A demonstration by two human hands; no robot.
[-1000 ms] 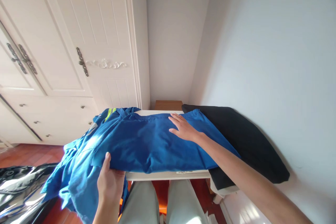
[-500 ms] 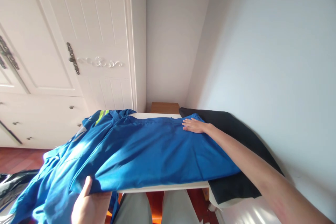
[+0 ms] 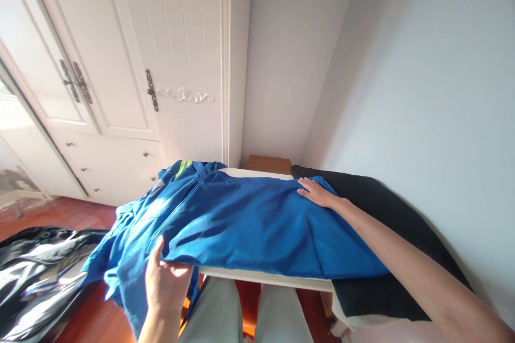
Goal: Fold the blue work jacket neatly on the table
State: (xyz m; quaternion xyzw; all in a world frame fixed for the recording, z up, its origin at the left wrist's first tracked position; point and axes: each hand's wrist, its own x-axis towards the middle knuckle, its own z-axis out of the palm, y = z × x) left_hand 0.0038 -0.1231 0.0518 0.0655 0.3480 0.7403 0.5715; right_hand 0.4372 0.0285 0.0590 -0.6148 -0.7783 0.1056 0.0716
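Observation:
A blue jacket [image 3: 249, 225] lies spread over a narrow white table [image 3: 273, 277], with yellow-green stripes and a white mark near its far left part. Its left side hangs past the table's end. At the near edge, my left hand [image 3: 167, 281] holds the jacket, thumb on top and fingers partly hidden beneath the cloth. My right hand [image 3: 317, 193] rests flat on the far right part of the jacket, fingers stretched out and palm down. Beneath the jacket's right end is a black cloth [image 3: 374, 297].
A white wardrobe [image 3: 193, 48] with dark handles stands at the far left. Dark, shiny clothing or bags [image 3: 44, 278] lie at the left on the reddish wooden floor [image 3: 86, 216]. A brown wooden box-like piece [image 3: 269, 164] sits behind the table, and a pale wall [image 3: 426, 91] rises at the right.
The view has swung left, so more of the wardrobe and the dark pile shows. Both hands keep about the same places on the jacket, the left still at its near edge.

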